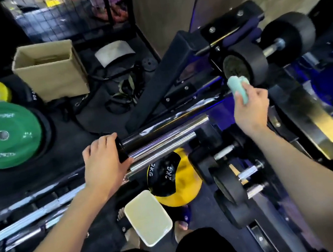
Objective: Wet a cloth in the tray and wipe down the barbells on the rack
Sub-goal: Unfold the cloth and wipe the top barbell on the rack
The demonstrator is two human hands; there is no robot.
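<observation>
Cloth, pale green and bunched, was pinched in the right hand against the lower face of a black dumbbell head on the rack. Left hand curled round the end cap of a chrome barbell — likely steadying it. Tray sat on the floor below, between the feet. Best approach, judged: press the cloth flat and wipe along the steel — not dab.
</observation>
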